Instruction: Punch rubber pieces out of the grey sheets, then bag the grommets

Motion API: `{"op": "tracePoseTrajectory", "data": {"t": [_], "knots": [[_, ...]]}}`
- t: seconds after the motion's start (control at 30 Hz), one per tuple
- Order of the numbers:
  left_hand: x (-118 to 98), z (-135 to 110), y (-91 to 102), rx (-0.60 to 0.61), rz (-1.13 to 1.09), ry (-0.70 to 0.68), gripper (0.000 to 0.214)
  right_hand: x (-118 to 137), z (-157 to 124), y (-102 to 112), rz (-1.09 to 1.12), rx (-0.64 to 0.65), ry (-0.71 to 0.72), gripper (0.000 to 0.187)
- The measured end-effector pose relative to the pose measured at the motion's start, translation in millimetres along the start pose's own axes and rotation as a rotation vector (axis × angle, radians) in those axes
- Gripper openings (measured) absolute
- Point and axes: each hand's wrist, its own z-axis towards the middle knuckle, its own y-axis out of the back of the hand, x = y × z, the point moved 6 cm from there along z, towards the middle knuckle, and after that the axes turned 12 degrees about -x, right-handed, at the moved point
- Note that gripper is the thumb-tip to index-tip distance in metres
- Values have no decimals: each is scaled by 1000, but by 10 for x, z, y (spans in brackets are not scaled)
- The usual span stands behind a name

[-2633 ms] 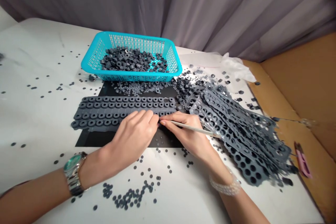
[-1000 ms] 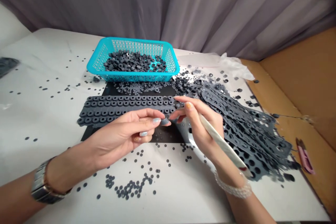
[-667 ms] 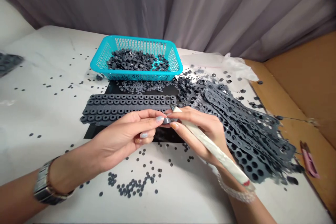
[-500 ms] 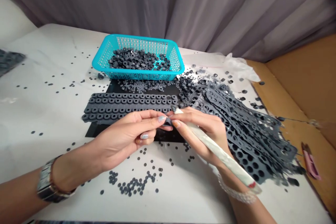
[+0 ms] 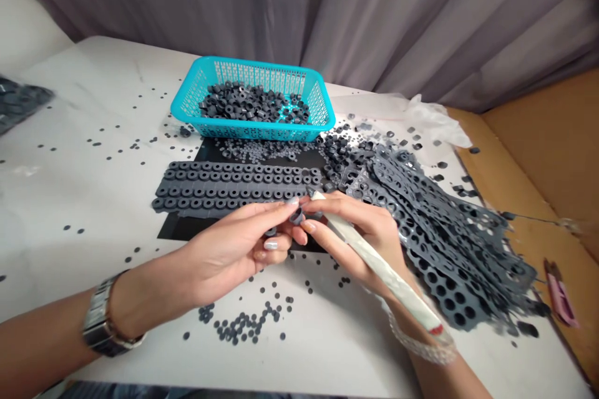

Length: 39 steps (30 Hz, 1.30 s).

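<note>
My left hand [image 5: 234,249] is closed, pinching a small dark grey rubber ring [image 5: 297,217] between thumb and fingers. A second dark rubber piece [image 5: 270,232] shows between its curled fingers. My right hand [image 5: 360,230] is closed around a slim tool wrapped in white [image 5: 374,255], with a dark tip pointing away from me; its kind I cannot make out. The right thumb and forefinger also meet at the ring's right side. Just beyond both hands lies a grey rubber sheet [image 5: 234,184] with rows of raised rings, on a black mat [image 5: 180,229].
A turquoise basket [image 5: 253,127] of loose rings stands at the back. To the right are piled punched-out rubber sheets [image 5: 449,230], a clear plastic bag [image 5: 430,118] and pink-handled snips [image 5: 560,299]. Small black discs [image 5: 243,326] are scattered over the white table [image 5: 140,349].
The ring has turned between my fingers so its hollow opening shows. A second piece has come into sight in my left hand. The whole view has shifted slightly.
</note>
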Motion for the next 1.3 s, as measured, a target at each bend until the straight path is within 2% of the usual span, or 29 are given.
{"op": "tracePoseTrajectory", "data": {"t": [0.2,0.37,0.43,0.53,0.63,0.73,0.8,0.9,1.0,1.13,1.3], "knots": [[25,90,8,-6,-129,107,20,-17,-25,-78,44,76,19,16],[-120,150,127,-72,2,-16,9,-214,-57,28,55,-119,-277,21],[-218,145,219,-131,108,-90,16,-285,-73,41,78,-173,-357,22],[-410,114,337,-219,353,-300,24,-364,-85,-5,85,-165,-431,18],[-572,58,327,-286,790,-644,20,-431,-111,-113,60,-69,-517,25],[-547,44,217,-275,1247,-914,18,-470,-144,-211,34,-25,-565,30],[-467,76,172,-251,1472,-997,22,-483,-160,-274,29,-22,-563,29],[-378,133,155,-237,1685,-1027,29,-499,-171,-357,-3,-17,-530,29],[-346,157,127,-206,1795,-1040,31,-511,-168,-397,-51,-8,-498,28],[-343,161,76,-170,1839,-1032,29,-475,-142,-389,-101,-10,-449,28],[-344,163,26,-202,1844,-1025,24,-384,-126,-394,-168,-5,-380,27]]}}
